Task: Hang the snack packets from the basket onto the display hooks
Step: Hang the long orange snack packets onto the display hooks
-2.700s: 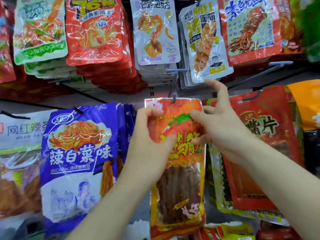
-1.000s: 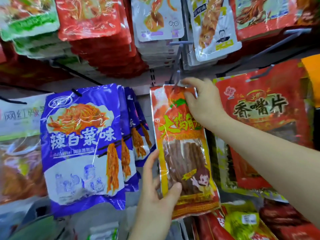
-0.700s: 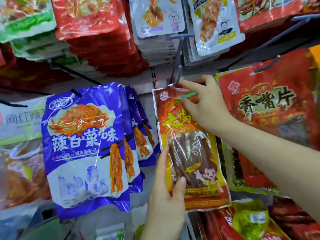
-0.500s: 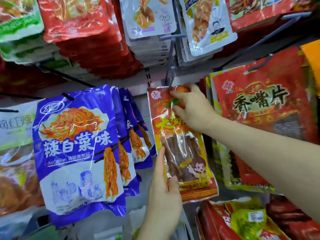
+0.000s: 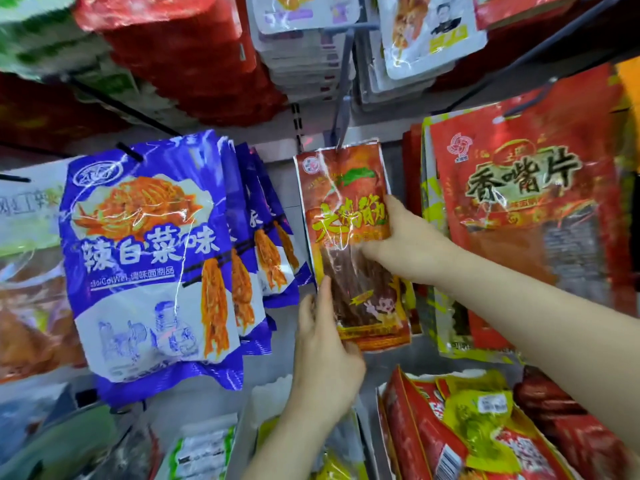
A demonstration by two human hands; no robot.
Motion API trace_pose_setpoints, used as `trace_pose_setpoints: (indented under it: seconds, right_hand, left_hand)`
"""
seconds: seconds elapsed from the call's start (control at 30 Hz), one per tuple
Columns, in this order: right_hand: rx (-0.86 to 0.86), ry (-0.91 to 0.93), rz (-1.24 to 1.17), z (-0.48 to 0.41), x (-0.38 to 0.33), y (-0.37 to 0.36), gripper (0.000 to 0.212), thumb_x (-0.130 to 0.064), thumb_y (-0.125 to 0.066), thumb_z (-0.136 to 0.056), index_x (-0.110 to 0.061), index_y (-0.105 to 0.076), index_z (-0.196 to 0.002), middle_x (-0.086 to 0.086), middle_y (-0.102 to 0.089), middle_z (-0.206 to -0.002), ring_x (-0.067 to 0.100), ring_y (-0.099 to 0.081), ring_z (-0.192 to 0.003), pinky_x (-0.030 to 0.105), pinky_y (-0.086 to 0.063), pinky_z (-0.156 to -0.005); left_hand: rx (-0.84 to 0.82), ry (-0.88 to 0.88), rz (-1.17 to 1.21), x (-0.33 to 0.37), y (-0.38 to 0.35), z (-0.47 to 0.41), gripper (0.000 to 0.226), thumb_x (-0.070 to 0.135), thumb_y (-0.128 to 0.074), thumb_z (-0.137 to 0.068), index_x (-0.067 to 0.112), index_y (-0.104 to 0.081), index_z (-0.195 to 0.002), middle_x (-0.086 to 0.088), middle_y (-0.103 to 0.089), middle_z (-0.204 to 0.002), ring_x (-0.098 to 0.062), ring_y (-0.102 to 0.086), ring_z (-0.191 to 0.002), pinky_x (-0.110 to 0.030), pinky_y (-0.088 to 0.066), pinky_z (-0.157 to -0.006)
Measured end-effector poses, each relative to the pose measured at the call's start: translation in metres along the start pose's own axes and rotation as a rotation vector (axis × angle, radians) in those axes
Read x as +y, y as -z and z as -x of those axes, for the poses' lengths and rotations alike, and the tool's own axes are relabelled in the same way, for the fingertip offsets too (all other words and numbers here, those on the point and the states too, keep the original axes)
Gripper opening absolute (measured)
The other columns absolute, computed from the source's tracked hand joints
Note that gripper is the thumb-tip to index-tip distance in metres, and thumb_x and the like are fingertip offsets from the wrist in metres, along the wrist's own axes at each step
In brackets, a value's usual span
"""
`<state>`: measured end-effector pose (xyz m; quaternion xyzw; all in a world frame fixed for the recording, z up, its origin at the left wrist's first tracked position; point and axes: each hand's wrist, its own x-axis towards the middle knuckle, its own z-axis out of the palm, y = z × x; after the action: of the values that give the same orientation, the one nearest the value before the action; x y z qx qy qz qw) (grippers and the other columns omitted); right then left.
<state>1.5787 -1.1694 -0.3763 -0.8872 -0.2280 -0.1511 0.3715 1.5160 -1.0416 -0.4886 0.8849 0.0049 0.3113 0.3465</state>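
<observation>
1. Right grip (image 5: pixel 405 244) is clamped on the right edge of the packet (image 5: pixel 343 188) at mid-height, thumb across the front, fingers behind.
2. Left grip (image 5: pixel 325 348) is clamped on the packet's lower left corner, thumb on the bottom front, fingers running up the left edge.
3. We see the packet upright between both grips. It is orange with yellow lettering and a clear window showing brown strips.
4. Its top edge meets the tip of a grey hook (image 5: pixel 344 112). We cannot tell whether the hook passes through the hole.
5. Blue packets (image 5: pixel 145 244) hang just left of it, several deep, not touching it.
6. Red packets (image 5: pixel 526 209) hang just right of it, partly behind the right forearm.
7. Below right we mark lower packets (image 5: pixel 478 410), red and yellow-green, lying stacked. What holds them is unclear.
8. Above the hook, white packets (image 5: pixel 304 32) hang in a thick stack, blurred.
</observation>
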Motion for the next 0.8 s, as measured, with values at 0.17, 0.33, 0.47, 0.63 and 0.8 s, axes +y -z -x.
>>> trace_pose_setpoints:
  seconds: [0.17, 0.33, 0.47, 0.63, 0.8]
  right_hand:
    - [-0.134, 0.0, -0.033, 0.023, 0.013, -0.001, 0.082, -0.023, -0.059, -0.091, -0.022, -0.007, -0.155, 0.001, -0.056, -0.124, 0.009, -0.055, -0.07, 0.017, -0.044, -0.057]
    - [-0.211, 0.063, 0.013, 0.046, 0.021, 0.005, 0.081, -0.023, -0.056, -0.094, -0.027, -0.002, -0.155, -0.006, -0.064, -0.077, 0.0, -0.047, -0.037, 0.017, -0.037, -0.039]
    - [0.012, 0.178, 0.168, 0.068, 0.023, 0.015, 0.061, -0.022, -0.053, -0.092, -0.026, -0.032, -0.15, -0.004, -0.065, -0.077, 0.015, -0.06, -0.064, 0.028, -0.046, -0.059]
    - [0.088, 0.324, -0.016, 0.106, 0.022, 0.021, 0.024, -0.022, -0.055, -0.09, -0.03, -0.069, -0.108, -0.009, -0.071, -0.082, 0.0, -0.053, -0.051, 0.024, -0.046, -0.059]
    - [0.069, 0.57, 0.426, 0.144, 0.003, 0.003, 0.025, -0.031, -0.041, -0.093, -0.026, -0.061, -0.107, 0.002, -0.067, -0.08, 0.033, -0.063, -0.081, 0.035, -0.048, -0.063]
  left_hand:
    - [-0.066, 0.029, -0.033, 0.004, 0.004, 0.001, 0.091, 0.008, -0.054, -0.085, 0.038, -0.001, -0.151, 0.007, -0.013, -0.156, -0.019, -0.031, -0.138, -0.039, -0.037, -0.109]
    - [-0.144, 0.096, -0.091, 0.011, 0.01, 0.008, 0.089, 0.016, -0.057, -0.088, 0.039, 0.001, -0.151, 0.006, -0.005, -0.161, -0.02, -0.019, -0.146, -0.035, -0.03, -0.113]
    - [-0.116, 0.047, -0.201, 0.022, 0.023, 0.036, 0.08, 0.013, -0.051, -0.092, 0.037, -0.004, -0.152, 0.012, -0.001, -0.16, -0.01, -0.007, -0.147, -0.026, -0.018, -0.113]
    - [0.017, -0.162, -0.248, 0.029, 0.04, 0.082, 0.046, 0.017, -0.044, -0.087, 0.031, -0.055, -0.13, 0.019, -0.051, -0.13, -0.001, -0.048, -0.117, -0.027, -0.046, -0.098]
    - [0.094, -0.34, -0.545, 0.029, 0.074, 0.115, 0.03, 0.024, -0.041, -0.081, 0.023, -0.071, -0.087, 0.009, -0.068, -0.083, -0.013, -0.062, -0.076, -0.029, -0.047, -0.067]
